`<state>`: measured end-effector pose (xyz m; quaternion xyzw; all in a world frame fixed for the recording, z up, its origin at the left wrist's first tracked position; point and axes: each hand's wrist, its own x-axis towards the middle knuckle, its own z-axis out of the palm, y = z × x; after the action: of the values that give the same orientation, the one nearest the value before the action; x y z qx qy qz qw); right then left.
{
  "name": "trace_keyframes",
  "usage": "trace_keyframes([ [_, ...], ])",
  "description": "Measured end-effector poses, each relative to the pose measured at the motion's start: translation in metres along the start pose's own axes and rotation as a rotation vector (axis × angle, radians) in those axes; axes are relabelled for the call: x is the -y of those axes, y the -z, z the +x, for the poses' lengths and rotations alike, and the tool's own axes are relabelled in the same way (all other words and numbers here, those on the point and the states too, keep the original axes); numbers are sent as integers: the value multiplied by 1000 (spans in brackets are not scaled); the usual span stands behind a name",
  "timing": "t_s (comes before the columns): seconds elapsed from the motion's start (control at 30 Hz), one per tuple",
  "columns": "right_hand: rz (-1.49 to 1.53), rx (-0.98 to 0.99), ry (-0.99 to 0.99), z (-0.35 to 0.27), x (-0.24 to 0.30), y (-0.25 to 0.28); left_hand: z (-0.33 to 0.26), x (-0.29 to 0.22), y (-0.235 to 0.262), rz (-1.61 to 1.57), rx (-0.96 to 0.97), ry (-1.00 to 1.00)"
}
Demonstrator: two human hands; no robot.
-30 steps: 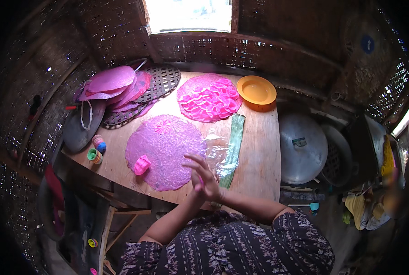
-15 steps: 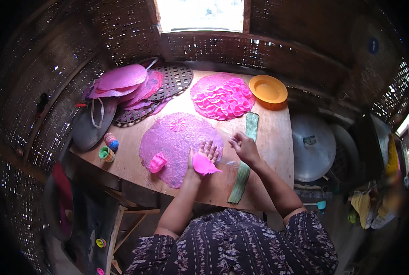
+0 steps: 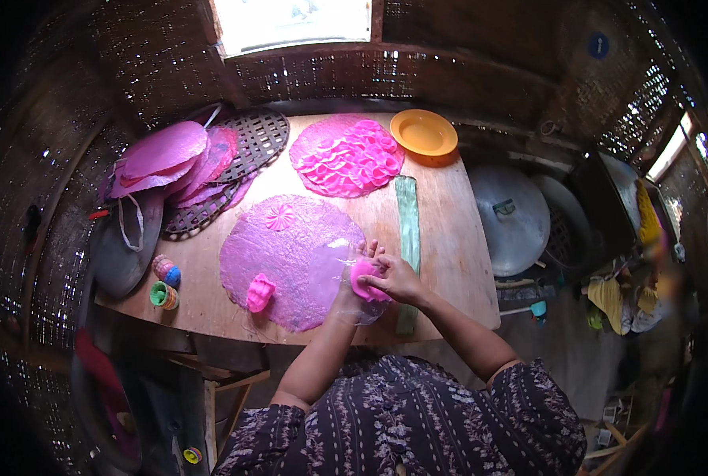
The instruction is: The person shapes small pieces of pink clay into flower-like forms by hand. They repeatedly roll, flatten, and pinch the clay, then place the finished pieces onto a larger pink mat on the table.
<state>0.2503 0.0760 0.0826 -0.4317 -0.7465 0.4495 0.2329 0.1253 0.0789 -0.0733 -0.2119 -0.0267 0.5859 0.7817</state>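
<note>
My left hand (image 3: 349, 287) is palm up over the right edge of a thin round pink sheet (image 3: 247, 242), its fingers stretched out. On its palm lies a bright pink dough-like piece (image 3: 363, 279). A clear plastic film (image 3: 330, 266) spreads around that hand and the piece. My right hand (image 3: 402, 282) has come onto the piece, with thumb and fingers closed at its edge; how much film it grips, I cannot tell. Resting on the round sheet are a pleated pink rosette (image 3: 279, 216) and a pink lump (image 3: 261, 293).
Farther back, another round sheet (image 3: 306, 139) carries several pink ruffled pieces beside an orange bowl (image 3: 424, 133). A green strip (image 3: 409, 218) lies to the right. Stacked pink sheets (image 3: 163, 151) sit on a woven tray (image 3: 263, 131). Small coloured cups (image 3: 164, 296) stand at the table's left edge.
My right hand has moved left and down onto the pink piece in my left palm. Clear film now spreads over my left hand. The whole view has shifted.
</note>
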Motion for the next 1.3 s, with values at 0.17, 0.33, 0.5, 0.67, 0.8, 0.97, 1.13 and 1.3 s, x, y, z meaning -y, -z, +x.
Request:
trace_keyframes([
  [0.17,148,14,1,-26,32,28,-4,4,-9,-18,-96,-54],
  [0.33,613,153,-23,-29,26,101,-46,53,-58,1558,-79,-290],
  [0.5,114,100,-398,-21,-51,72,-121,114,-64,2682,348,-70],
  [0.67,-458,-84,24,-34,-92,40,-126,116,-43,2935,542,-272],
  [0.8,-687,31,120,-39,-87,48,-122,111,-34,3036,611,-357],
  [0.97,-950,69,-76,-37,-83,47,-117,113,-31,3100,619,-275],
  [1.13,-955,70,-117,-3,-91,64,-116,114,-24,3130,582,-237],
  [1.3,-906,78,-171,54,-102,90,-116,113,-22,3147,608,-239],
])
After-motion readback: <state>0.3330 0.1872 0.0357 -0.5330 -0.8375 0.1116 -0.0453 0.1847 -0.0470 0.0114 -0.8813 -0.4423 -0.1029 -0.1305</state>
